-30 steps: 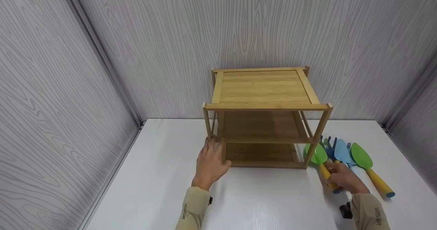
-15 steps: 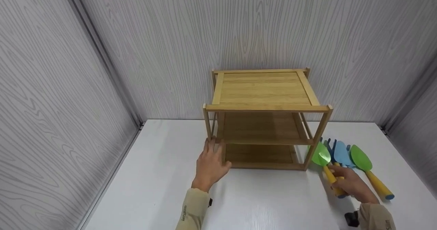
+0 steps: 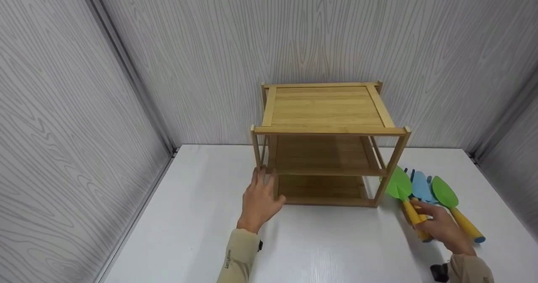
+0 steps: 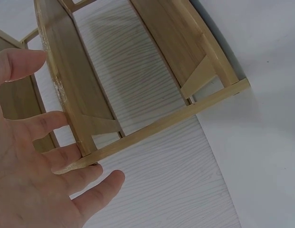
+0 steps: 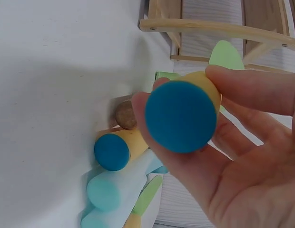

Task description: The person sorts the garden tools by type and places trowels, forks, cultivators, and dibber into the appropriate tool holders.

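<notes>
My right hand grips the yellow handle of a green garden trowel, whose blade points away beside the rack's front right post. In the right wrist view the handle's round blue end faces the camera, thumb and fingers around it. My left hand has its fingers spread, fingertips at the front left post of a three-tier wooden rack. The left wrist view shows those fingers loosely extended along the wooden frame, the thumb apart.
Right of the rack, a second green trowel with a yellow handle lies on the white table. A light blue tool lies between the trowels, and another yellow handle shows below the held one. Grey wood-grain panels enclose the table.
My right hand has drawn the trowel a little rightward and toward me, and more of its blade shows beside the post. The left hand keeps its place at the rack.
</notes>
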`<state>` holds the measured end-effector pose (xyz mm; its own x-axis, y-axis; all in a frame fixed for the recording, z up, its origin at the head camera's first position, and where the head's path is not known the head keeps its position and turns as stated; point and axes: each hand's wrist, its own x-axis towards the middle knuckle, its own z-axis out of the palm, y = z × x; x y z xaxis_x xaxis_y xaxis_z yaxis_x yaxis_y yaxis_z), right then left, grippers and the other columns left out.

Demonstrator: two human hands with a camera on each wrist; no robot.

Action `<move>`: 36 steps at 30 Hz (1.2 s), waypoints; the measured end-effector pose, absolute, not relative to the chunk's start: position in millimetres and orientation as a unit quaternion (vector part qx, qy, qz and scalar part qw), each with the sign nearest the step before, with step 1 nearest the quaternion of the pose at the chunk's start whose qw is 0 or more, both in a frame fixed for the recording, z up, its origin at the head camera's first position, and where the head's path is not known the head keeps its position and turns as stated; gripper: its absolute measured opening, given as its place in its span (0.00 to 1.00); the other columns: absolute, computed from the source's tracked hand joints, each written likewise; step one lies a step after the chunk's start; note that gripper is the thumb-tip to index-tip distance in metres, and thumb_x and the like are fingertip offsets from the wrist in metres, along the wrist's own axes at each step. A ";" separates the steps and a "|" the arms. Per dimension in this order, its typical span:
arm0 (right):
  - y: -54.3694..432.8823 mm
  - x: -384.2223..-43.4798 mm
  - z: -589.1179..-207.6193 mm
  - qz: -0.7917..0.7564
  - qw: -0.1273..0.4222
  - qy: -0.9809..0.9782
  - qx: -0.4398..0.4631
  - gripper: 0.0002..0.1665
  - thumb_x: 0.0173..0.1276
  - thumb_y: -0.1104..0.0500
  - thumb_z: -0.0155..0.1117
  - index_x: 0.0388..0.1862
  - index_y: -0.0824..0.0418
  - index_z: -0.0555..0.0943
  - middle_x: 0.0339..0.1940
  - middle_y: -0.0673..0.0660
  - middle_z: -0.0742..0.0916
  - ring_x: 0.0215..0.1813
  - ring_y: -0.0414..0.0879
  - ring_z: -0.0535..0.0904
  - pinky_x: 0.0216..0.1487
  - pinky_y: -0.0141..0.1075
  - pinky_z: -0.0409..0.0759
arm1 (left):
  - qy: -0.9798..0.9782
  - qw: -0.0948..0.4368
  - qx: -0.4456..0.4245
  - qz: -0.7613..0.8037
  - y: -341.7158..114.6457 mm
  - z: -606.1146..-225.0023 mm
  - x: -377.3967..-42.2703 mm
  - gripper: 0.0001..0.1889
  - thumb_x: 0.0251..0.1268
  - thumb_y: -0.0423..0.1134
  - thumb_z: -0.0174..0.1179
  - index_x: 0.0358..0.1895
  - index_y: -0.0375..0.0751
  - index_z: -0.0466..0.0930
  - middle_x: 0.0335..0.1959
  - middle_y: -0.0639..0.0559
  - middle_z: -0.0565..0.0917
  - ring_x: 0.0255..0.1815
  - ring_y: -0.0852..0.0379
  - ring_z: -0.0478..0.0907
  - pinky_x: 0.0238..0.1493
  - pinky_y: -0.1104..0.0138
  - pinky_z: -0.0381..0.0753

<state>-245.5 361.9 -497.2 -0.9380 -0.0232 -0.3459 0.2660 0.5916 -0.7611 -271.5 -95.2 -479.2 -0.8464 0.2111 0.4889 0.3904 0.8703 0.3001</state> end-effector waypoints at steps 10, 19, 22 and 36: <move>372.8 -238.0 -505.7 -0.463 0.105 0.879 0.035 0.46 0.60 0.74 0.64 0.77 0.75 0.58 0.73 0.80 0.64 0.67 0.72 0.66 0.60 0.54 0.78 | -0.946 0.225 -0.152 -0.177 -94.3 -479.3 -271.6 0.33 0.64 0.49 0.63 0.68 0.33 0.74 0.68 0.29 0.69 0.71 0.29 0.65 0.47 0.45 0.84; 376.1 -236.8 -506.5 -0.481 0.103 0.869 0.058 0.46 0.61 0.75 0.62 0.78 0.73 0.57 0.73 0.81 0.63 0.66 0.73 0.66 0.55 0.50 0.81 | -0.945 0.223 -0.154 -0.182 -93.8 -477.9 -270.4 0.33 0.63 0.48 0.64 0.69 0.33 0.73 0.70 0.30 0.68 0.71 0.29 0.64 0.49 0.45 0.83; 374.8 -234.4 -505.8 -0.486 0.089 0.867 0.063 0.46 0.61 0.75 0.63 0.78 0.72 0.58 0.72 0.81 0.65 0.62 0.70 0.71 0.50 0.43 0.82 | -0.946 0.222 -0.153 -0.181 -94.1 -477.7 -270.3 0.33 0.64 0.48 0.64 0.69 0.34 0.73 0.70 0.30 0.68 0.71 0.30 0.64 0.49 0.45 0.83; 371.1 -227.5 -506.7 -0.519 0.012 0.851 0.077 0.46 0.62 0.73 0.67 0.79 0.67 0.61 0.73 0.76 0.69 0.54 0.49 0.78 0.45 0.31 0.81 | -0.945 0.218 -0.152 -0.190 -94.0 -477.8 -271.3 0.33 0.63 0.48 0.64 0.68 0.35 0.73 0.70 0.31 0.68 0.72 0.30 0.63 0.46 0.46 0.85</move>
